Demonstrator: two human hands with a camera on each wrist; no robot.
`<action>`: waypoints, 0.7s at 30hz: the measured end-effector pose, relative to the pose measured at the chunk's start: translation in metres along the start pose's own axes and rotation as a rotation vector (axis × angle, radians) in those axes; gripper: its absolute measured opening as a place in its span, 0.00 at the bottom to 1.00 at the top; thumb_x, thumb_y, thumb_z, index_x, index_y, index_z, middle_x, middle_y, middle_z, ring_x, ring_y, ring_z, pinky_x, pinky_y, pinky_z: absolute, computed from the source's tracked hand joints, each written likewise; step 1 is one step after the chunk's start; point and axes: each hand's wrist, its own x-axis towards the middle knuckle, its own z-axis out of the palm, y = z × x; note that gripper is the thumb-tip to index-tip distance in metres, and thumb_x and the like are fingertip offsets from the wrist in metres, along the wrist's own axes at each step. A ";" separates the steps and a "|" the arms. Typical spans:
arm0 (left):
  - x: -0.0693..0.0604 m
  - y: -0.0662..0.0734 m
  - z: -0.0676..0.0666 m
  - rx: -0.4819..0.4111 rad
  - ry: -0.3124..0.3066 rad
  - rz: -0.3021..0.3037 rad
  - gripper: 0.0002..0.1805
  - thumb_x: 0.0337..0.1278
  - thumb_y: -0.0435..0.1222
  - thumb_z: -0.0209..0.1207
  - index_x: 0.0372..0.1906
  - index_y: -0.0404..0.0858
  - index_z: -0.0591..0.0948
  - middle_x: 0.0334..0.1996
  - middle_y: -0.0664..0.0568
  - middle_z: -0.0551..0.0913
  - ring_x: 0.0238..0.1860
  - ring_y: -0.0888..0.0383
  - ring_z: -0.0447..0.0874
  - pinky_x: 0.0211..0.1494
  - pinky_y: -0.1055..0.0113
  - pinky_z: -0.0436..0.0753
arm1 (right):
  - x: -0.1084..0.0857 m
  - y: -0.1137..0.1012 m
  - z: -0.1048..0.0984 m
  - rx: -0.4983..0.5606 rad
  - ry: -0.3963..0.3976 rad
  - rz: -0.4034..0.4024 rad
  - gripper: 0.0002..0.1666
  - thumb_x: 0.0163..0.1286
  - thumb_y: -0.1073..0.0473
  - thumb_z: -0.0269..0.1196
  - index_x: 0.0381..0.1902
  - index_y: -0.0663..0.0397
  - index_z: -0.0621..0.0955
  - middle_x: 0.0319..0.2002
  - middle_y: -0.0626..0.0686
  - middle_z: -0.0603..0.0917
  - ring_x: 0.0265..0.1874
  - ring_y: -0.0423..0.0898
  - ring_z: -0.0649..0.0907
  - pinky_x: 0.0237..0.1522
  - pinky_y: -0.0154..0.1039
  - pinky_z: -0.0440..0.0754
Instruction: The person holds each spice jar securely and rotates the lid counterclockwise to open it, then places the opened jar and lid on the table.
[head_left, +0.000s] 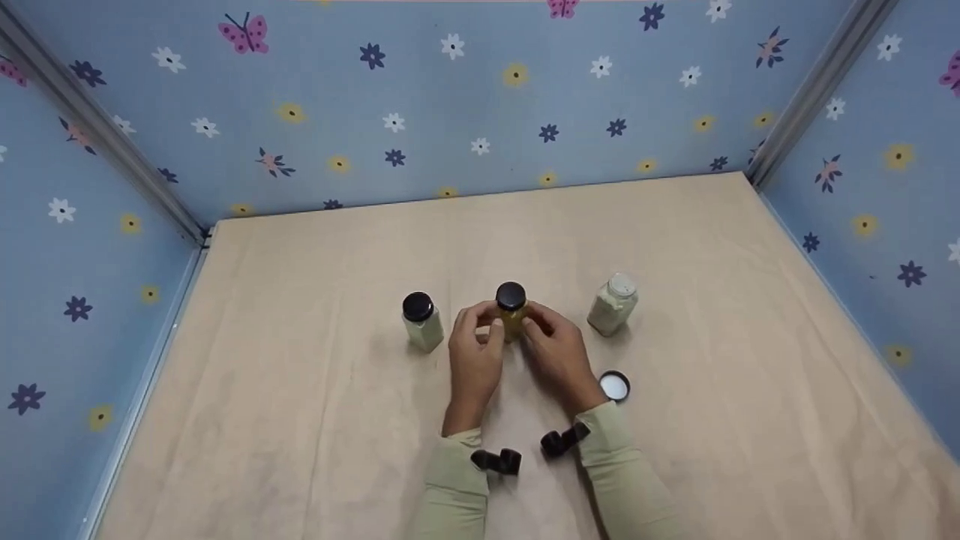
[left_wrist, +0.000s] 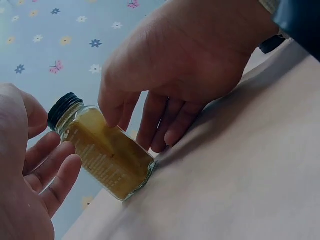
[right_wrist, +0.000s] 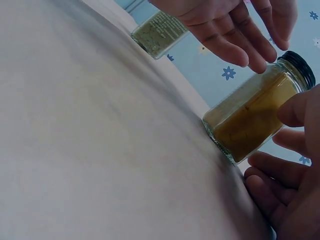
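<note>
A glass jar [head_left: 512,324] of yellow-brown powder with a black lid [head_left: 511,295] stands upright on the cloth between both hands. My right hand [head_left: 559,356] pinches its body with thumb and forefinger; the other fingers are loosely bent near its base in the right wrist view. My left hand [head_left: 476,356] is at the opposite side, its relaxed fingers [left_wrist: 67,165] close to the lid and shoulder of the jar [left_wrist: 110,155]; whether they touch the glass cannot be told. A pale green jar [head_left: 424,331] with a black lid is left of the left hand.
To the right stands a lidless jar [head_left: 613,309] of pale green contents. A loose black lid [head_left: 614,385], white liner up, lies beside the right wrist. Beige cloth [head_left: 300,300] covers the table; flowered blue panels [head_left: 480,97] enclose the back and sides.
</note>
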 end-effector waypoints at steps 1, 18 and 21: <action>0.000 0.000 -0.001 -0.002 0.006 -0.005 0.14 0.65 0.31 0.57 0.54 0.39 0.82 0.49 0.52 0.80 0.49 0.57 0.79 0.45 0.62 0.83 | 0.000 0.000 0.000 0.000 -0.007 0.002 0.24 0.74 0.53 0.60 0.65 0.51 0.79 0.58 0.49 0.83 0.58 0.44 0.80 0.63 0.44 0.73; 0.016 -0.006 -0.008 0.043 0.046 0.011 0.14 0.64 0.30 0.57 0.52 0.38 0.82 0.49 0.49 0.78 0.51 0.57 0.77 0.43 0.64 0.82 | 0.003 0.006 -0.002 -0.023 -0.045 -0.028 0.23 0.74 0.53 0.61 0.63 0.55 0.80 0.58 0.53 0.83 0.60 0.47 0.79 0.64 0.44 0.72; 0.018 -0.006 -0.008 0.049 0.023 0.008 0.15 0.65 0.31 0.56 0.55 0.38 0.81 0.50 0.49 0.77 0.53 0.57 0.77 0.45 0.63 0.82 | 0.003 0.006 -0.003 -0.026 -0.043 -0.042 0.23 0.74 0.54 0.60 0.63 0.56 0.80 0.58 0.54 0.83 0.60 0.47 0.79 0.64 0.44 0.72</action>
